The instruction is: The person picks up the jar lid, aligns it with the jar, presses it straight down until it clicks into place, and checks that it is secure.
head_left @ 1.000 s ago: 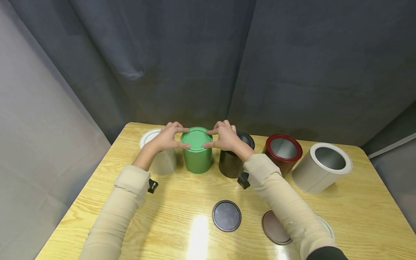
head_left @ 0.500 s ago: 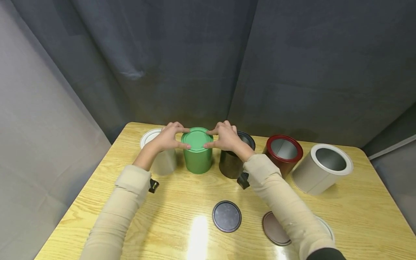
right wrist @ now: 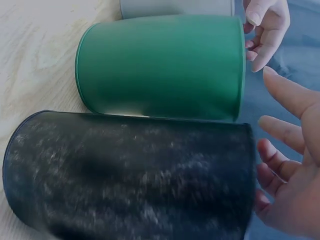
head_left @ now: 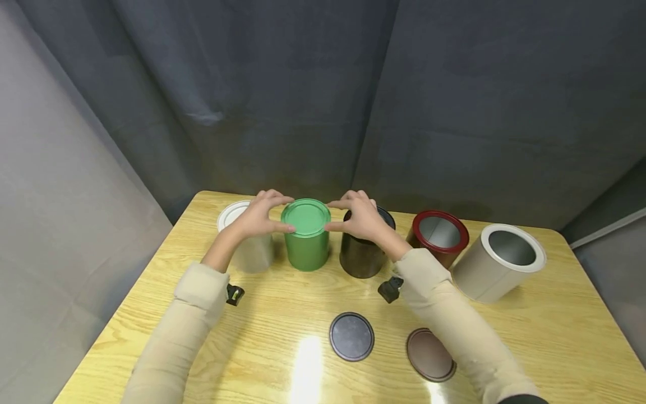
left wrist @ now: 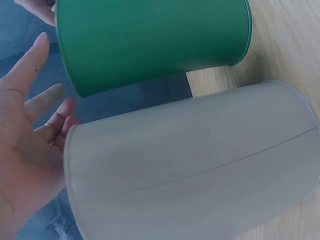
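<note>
On the wooden bench [head_left: 555,336], a white tin [head_left: 252,249] is seen at nine o'clock of the green tin [head_left: 306,247]. The green tin's lid [head_left: 305,217] is touched at its left edge by the left hand [head_left: 257,216], fingers [head_left: 282,227] relaxed and spread. The right hand [head_left: 360,219] is held just off the lid's right edge, fingers loosely spread, above a black tin [head_left: 360,258] at three o'clock.

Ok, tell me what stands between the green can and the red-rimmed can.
The black can, open-topped, stands between the green can and the red-rimmed can; the right hand hovers above it. The head view shows this.
</note>
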The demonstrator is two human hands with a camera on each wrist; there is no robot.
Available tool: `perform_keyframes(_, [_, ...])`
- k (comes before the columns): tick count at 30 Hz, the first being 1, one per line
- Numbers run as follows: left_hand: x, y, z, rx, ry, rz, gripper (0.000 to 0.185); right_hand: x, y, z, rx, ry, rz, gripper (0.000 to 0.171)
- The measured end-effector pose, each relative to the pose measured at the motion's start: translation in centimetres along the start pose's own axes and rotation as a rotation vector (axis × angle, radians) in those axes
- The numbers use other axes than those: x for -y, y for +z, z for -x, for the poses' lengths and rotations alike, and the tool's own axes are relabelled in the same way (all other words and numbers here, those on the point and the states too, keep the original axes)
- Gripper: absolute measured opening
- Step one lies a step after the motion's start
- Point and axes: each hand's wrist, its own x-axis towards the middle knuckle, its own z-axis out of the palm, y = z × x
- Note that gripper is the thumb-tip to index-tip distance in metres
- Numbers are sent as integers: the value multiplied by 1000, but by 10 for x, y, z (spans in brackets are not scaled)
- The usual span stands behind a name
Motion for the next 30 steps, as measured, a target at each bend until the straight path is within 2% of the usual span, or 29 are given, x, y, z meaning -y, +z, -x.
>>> perform_keyframes(8, [-9,10,18,-99,92,82,68,3,-12,31,-77,-77,-74,54])
perform_keyframes(17, [-21,21,38,-149,187,133,67,2,-15,69,-135,-131,-122,53])
perform_keyframes(27, [-36,42,64,-188,248,167,65,3,-10,112,-226,-162,-138,51])
perform_keyframes(30, [-40,49,70,-182,243,176,64,-1,-5,125,-263,-163,-125,49])
